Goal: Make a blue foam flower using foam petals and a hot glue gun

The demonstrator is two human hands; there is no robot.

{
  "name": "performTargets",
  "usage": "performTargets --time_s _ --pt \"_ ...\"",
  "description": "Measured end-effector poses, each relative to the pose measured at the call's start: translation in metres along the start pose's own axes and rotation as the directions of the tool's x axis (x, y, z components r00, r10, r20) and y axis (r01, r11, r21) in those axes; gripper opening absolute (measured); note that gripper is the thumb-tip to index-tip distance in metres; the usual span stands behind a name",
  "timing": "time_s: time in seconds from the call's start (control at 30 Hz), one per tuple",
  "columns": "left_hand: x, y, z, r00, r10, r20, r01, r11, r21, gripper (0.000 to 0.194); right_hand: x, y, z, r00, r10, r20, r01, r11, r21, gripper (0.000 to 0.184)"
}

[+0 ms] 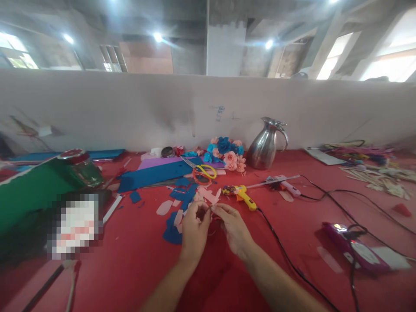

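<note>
My left hand [195, 227] and my right hand [234, 225] meet over the red table, fingertips pinched together. Whatever sits between them is too small and blurred to make out. Just beyond my fingers lie pink paper petals [165, 208] and cut blue paper pieces [172, 229]. A yellow glue gun [246, 198] rests to the right of my right hand. Farther back, scissors [206, 171] with yellow and orange handles lie open beside a long blue paper strip [156, 174]. A bunch of pink and blue paper flowers [230, 155] stands behind them.
A steel jug [264, 145] stands by the white partition [146, 108]. On the right are a second glue gun [287, 186], a purple power strip [355, 249] and trailing black cords. At left sit a lidded glass jar [82, 167], a green sheet [29, 195] and a blurred-out device.
</note>
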State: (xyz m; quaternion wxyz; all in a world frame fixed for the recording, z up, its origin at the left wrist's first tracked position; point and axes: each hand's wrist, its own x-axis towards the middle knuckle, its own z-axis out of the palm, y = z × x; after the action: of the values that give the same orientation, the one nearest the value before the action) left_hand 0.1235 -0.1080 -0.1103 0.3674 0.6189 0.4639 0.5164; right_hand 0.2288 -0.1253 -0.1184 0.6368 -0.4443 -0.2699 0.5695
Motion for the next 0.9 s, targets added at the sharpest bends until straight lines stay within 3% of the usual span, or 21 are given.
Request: performTargets --time_s 0.1,0.2,0.33,0.47,0.73,0.9 --pt "0.0 0.001 0.0 0.999 0.016 0.043 -0.017 1.0 0.022 0.008 0.001 0.001 -0.002 1.0 0.015 0.016 -0.016 0.999 0.049 0.01" --pt "0.0 0.001 -0.001 0.996 -0.027 0.088 0.035 0.995 -0.091 0.011 0.002 -0.001 -0.002 0.999 0.009 0.042 -0.015 0.992 0.128 0.014" --pt "0.004 0.001 -0.005 0.965 -0.219 0.146 0.257 0.903 -0.344 0.022 0.0 -0.008 -0.003 0.992 -0.038 0.117 0.023 0.992 0.126 0.02" --pt "0.011 0.001 -0.011 0.91 -0.347 0.227 0.414 0.797 -0.44 0.024 -0.004 -0.014 -0.002 0.977 -0.033 0.212 0.024 0.999 0.042 0.022" --pt "0.015 0.004 -0.016 0.868 -0.356 0.345 0.494 0.684 -0.537 0.018 -0.008 -0.012 -0.004 0.969 -0.001 0.247 0.006 1.0 -0.019 0.015" --pt "0.016 0.007 -0.018 0.851 -0.323 0.415 0.513 0.684 -0.519 0.018 -0.008 -0.015 -0.004 0.946 0.098 0.309 -0.136 0.985 0.104 0.015"
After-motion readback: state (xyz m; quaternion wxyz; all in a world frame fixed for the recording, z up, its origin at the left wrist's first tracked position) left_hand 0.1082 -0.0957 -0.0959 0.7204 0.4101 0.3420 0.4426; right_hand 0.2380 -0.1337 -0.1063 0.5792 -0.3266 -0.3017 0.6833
